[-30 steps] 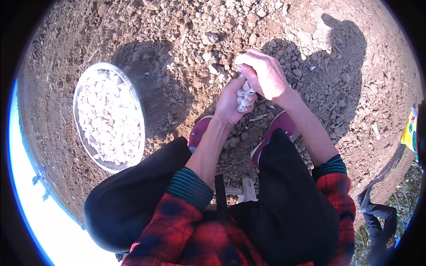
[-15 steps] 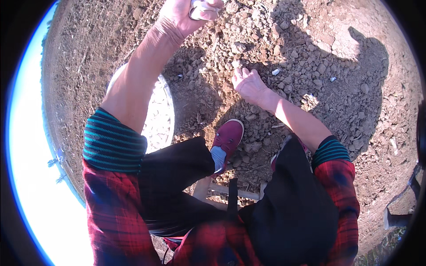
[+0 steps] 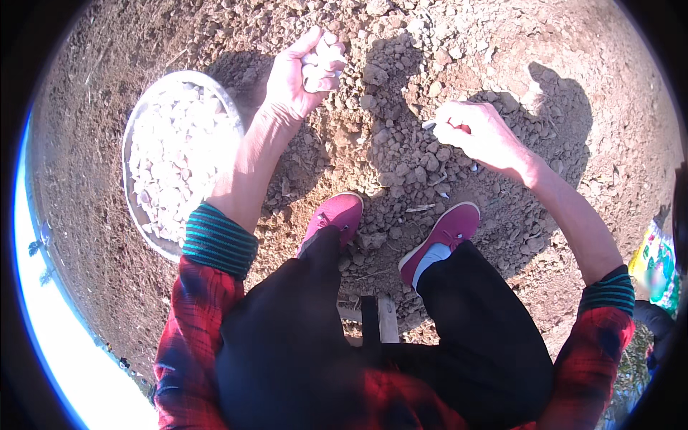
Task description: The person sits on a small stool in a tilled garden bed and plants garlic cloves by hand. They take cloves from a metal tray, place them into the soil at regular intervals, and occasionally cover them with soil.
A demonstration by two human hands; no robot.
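My left hand point(image 3: 288, 84) is closed around a handful of whitish garlic cloves point(image 3: 322, 68) above the soil. To its right, my right hand point(image 3: 487, 136) pinches a single pale garlic clove point(image 3: 428, 125) between thumb and fingertips, just over the clods. Beside my left forearm stands a round pale basin point(image 3: 128, 172) heaped with garlic cloves point(image 3: 168, 158), bleached by sunlight. One small pale clove point(image 3: 474, 167) lies on the ground below my right hand, and another pale piece point(image 3: 444, 195) lies nearer my foot.
Loose, lumpy brown soil point(image 3: 401, 161) spreads all around. My pink shoes point(image 3: 459, 223) rest on it, with a wooden stool's frame point(image 3: 388, 319) between my legs. At the far right sits a colourful printed bag point(image 3: 653, 265) beside a dark object.
My left hand has come nearer, keeping its cloves. The right hand has lifted from the soil and moved right, a clove now visible in its fingers. The view has shifted, showing more of the basin.
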